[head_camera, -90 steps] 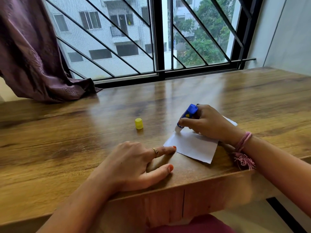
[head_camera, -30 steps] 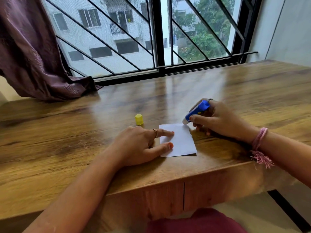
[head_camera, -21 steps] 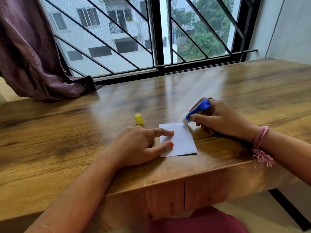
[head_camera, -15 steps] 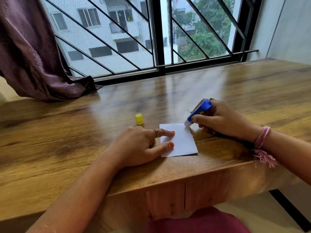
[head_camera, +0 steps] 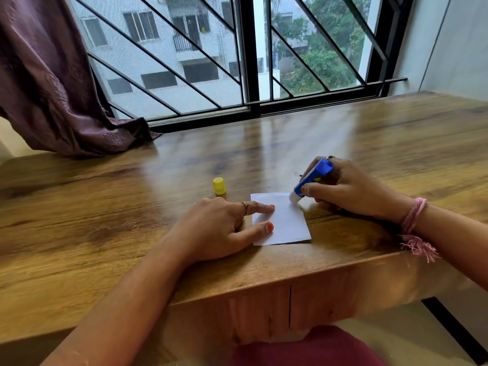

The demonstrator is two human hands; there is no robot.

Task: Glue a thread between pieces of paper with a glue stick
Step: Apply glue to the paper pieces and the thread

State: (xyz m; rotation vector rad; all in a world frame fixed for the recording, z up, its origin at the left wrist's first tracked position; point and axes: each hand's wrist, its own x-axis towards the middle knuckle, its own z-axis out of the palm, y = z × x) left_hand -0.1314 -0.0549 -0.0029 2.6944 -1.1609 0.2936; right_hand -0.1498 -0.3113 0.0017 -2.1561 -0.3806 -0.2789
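Note:
A small white piece of paper point(head_camera: 286, 223) lies flat near the front edge of the wooden table point(head_camera: 105, 220). My left hand point(head_camera: 219, 228) presses two straight fingertips on the paper's left side. My right hand point(head_camera: 348, 188) grips a blue glue stick point(head_camera: 311, 180), tilted, its white tip touching the paper's far right corner. The stick's yellow cap point(head_camera: 219, 186) stands on the table just behind my left hand. A faint thin thread point(head_camera: 298, 175) seems to lie near the glue stick; it is too small to be sure.
A purple curtain point(head_camera: 52, 88) drapes onto the table's far left. A barred window point(head_camera: 250, 62) runs along the far edge. The table's front edge is just below the paper, and a grey wall point(head_camera: 454, 48) stands at the right.
Since three seconds ago the paper was squared up and my left fingers came onto it. Over the last second the glue tip slid slightly along the paper's far right corner; the left hand stayed still.

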